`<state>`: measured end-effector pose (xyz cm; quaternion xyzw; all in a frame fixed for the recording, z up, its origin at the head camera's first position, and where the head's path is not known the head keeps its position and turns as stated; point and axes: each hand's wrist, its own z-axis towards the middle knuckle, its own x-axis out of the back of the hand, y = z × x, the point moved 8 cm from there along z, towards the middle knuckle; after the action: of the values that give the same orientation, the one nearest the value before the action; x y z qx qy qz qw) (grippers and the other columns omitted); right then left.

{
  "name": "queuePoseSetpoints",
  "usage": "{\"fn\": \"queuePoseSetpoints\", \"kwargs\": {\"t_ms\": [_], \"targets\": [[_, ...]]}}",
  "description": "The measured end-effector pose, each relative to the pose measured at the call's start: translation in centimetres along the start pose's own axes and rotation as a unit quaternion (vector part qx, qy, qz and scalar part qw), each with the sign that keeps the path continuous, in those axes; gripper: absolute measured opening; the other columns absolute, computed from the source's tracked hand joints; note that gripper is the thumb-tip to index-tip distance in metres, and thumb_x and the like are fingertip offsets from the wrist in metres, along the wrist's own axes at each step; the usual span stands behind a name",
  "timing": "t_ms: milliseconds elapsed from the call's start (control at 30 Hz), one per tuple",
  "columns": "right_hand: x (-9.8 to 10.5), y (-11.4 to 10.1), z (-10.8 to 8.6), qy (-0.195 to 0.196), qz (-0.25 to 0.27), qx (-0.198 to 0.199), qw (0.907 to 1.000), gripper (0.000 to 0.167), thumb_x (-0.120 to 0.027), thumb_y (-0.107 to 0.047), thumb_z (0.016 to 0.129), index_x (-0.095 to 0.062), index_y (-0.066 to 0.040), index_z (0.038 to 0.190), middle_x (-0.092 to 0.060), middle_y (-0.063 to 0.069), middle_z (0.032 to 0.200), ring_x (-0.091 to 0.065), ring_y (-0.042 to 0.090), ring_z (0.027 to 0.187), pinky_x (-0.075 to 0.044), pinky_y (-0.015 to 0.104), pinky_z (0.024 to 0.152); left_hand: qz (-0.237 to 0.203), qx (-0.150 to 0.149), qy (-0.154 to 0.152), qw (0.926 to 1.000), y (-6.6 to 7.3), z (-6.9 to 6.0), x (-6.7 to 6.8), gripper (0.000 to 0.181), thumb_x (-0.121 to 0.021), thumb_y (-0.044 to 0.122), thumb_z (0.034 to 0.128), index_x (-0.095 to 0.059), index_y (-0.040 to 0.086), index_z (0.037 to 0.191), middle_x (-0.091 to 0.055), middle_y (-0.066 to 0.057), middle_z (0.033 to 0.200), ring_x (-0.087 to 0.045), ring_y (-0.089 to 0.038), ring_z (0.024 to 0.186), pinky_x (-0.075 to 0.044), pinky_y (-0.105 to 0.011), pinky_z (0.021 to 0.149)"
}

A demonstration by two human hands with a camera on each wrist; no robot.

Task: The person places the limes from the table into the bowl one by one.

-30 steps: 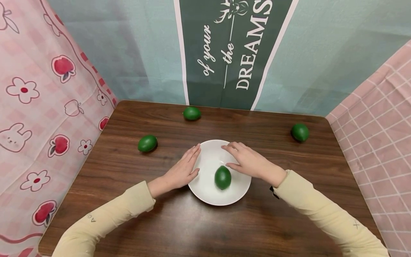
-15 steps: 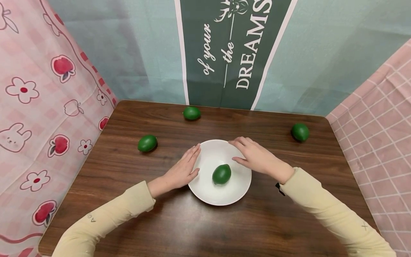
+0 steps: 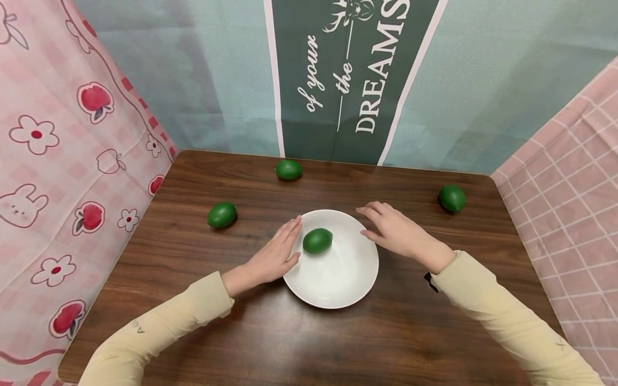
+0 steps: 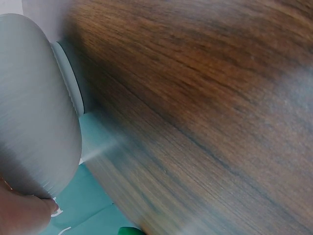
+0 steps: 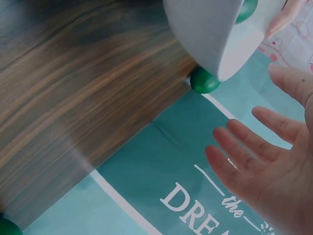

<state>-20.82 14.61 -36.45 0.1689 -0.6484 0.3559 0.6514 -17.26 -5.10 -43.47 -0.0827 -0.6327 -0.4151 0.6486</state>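
A green lime [image 3: 317, 241] lies inside the white bowl [image 3: 338, 284], toward its far left side. The bowl stands on the brown table [image 3: 289, 346], between the two hands.

The left hand [image 3: 275, 252] rests at the bowl's left rim, its fingers straight and pressed together, the thumb set apart from them. Those fingers are just beside the lime; whether they touch it, I cannot tell. The right hand [image 3: 396, 228] is near the bowl's far right rim, fingers loosely extended and thumb spread away (the right wrist view shows gaps between the fingers and the hand apart from the bowl).

Around the bowl lie three more: a left lime [image 3: 222, 215] beyond the left hand, a far lime [image 3: 288, 170] by the table's far edge, and a right lime [image 3: 451, 199] well to the right. Behind hangs a blue-green cloth [image 3: 207, 96] with sideways white lettering, including "DREAMS".
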Motion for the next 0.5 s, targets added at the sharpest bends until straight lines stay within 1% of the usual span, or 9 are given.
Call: {"fn": "queuePoseSetpoints", "kwargs": {"t_ms": [167,300,500], "targets": [[0.0,0.8,-0.4,-0.005,-0.001,-0.013,0.9999,0.046,-0.065,-0.020,0.084,-0.051,0.001,0.123,-0.052,0.016,0.114,-0.051,0.032,0.102,-0.046,0.044,0.085,0.001,0.005,-0.005,1.0000,0.0,0.0,0.0,0.065,-0.049,0.017,0.0886,-0.020,-0.009,0.140,-0.015,-0.019,0.149,-0.017,-0.029,0.136,-0.018,-0.040,0.110],[-0.1,1.5,-0.6,-0.013,-0.004,-0.026,0.9996,0.047,-0.063,-0.021,0.085,-0.050,0.002,0.124,-0.051,0.017,0.115,-0.050,0.033,0.103,-0.045,0.045,0.086,0.007,0.003,-0.001,1.0000,0.1,0.0,0.1,0.065,-0.050,0.017,0.0881,-0.020,-0.010,0.140,-0.017,-0.020,0.148,-0.019,-0.031,0.135,-0.018,-0.041,0.110],[-0.2,2.5,-0.9,-0.026,-0.007,-0.043,0.9987,0.048,-0.061,-0.023,0.086,-0.049,0.003,0.125,-0.050,0.018,0.116,-0.049,0.034,0.106,-0.043,0.046,0.088,0.011,0.003,-0.001,0.9999,0.1,0.0,0.1,0.066,-0.051,0.016,0.0879,-0.020,-0.011,0.140,-0.017,-0.021,0.148,-0.018,-0.031,0.136,-0.017,-0.040,0.110]]}}
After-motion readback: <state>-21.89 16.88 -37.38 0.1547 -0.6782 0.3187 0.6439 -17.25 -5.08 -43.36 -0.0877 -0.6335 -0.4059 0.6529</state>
